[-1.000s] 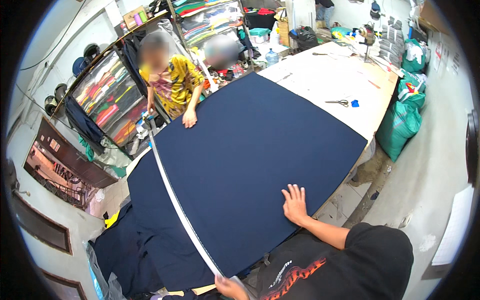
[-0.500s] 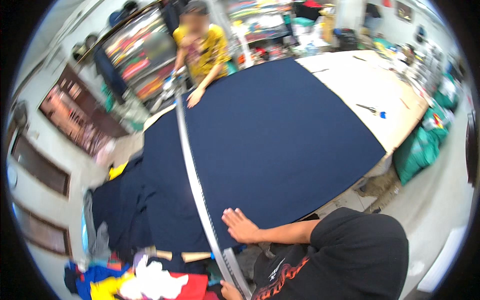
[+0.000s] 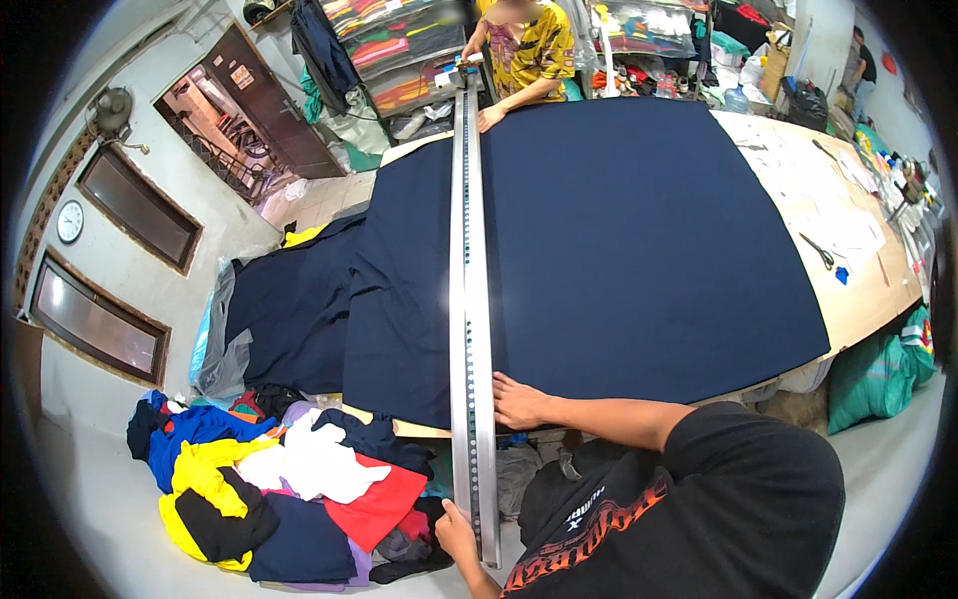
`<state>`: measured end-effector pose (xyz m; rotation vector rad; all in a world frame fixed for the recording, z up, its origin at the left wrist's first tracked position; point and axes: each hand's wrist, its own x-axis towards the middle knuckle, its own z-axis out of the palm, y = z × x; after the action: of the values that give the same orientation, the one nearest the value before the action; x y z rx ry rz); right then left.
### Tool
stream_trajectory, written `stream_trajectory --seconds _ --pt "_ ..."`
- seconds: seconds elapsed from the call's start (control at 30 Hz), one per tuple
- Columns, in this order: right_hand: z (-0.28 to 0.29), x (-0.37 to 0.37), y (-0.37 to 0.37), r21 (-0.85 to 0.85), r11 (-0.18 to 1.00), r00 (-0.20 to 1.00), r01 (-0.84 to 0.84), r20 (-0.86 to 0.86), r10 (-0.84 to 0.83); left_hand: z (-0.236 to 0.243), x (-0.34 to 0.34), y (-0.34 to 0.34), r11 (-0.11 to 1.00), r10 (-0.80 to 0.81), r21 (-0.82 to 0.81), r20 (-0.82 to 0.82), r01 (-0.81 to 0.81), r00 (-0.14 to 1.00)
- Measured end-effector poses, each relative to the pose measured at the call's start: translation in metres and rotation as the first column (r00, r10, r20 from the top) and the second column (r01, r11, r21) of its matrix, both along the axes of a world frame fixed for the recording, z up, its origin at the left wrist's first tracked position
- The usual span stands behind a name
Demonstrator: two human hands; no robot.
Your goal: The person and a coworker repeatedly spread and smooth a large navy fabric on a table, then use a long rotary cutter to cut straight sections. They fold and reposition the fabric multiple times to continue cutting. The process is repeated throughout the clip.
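A long metal rail (image 3: 471, 299) with a row of holes lies across dark navy fabric (image 3: 639, 250) spread over a table. My left hand (image 3: 459, 534) grips the rail's left edge at its near end, beyond the table; its fingertips are partly hidden. Against the rail's right side rests my right hand (image 3: 519, 401), flat on the fabric near the table's front edge, fingers stretched out. At the far end, a co-worker in a yellow patterned shirt (image 3: 544, 50) has one hand at a small white device (image 3: 457, 76) on the rail and the other hand (image 3: 491, 118) on the fabric.
Scissors (image 3: 818, 250) and a small blue piece (image 3: 842, 276) lie on the bare wooden tabletop (image 3: 878, 290) at right. Heaped clothes (image 3: 299, 479) sit at near left. Green sacks (image 3: 878, 384) stand beside the table's right end; fabric-filled shelves (image 3: 409, 60) line the back.
The rail, slanted before, now appears nearly straight up and down as my view has shifted. My right hand has come against the rail; my left hand still holds its near end.
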<state>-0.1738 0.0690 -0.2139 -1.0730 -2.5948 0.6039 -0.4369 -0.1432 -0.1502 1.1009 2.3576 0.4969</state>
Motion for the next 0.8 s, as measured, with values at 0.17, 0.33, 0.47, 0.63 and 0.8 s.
stream_trajectory --seconds 0.17,0.33,0.47,0.63,0.8 --pt "0.012 0.082 -0.063 0.064 0.976 0.973 0.207 -0.117 -0.199 -0.018 -0.001 -0.002 0.998 0.002 0.057 0.001 -0.002 1.000" --pt "0.032 0.160 -0.098 0.049 0.795 0.796 0.605 -0.048 -0.603 -0.058 -0.011 0.037 0.942 -0.061 0.329 -0.033 0.068 0.998" --pt "0.021 0.190 -0.101 0.149 0.546 0.551 0.824 0.009 -0.834 -0.044 0.003 0.126 0.968 -0.140 0.169 -0.261 0.188 0.955" --pt "0.009 0.199 -0.113 0.198 0.485 0.475 0.852 0.101 -0.874 -0.103 0.022 0.229 0.949 -0.289 -0.256 -0.486 0.182 0.825" --pt "0.002 0.210 -0.114 0.134 0.520 0.516 0.843 0.067 -0.854 -0.118 0.028 0.269 0.967 -0.145 -0.229 -0.151 0.108 0.978"
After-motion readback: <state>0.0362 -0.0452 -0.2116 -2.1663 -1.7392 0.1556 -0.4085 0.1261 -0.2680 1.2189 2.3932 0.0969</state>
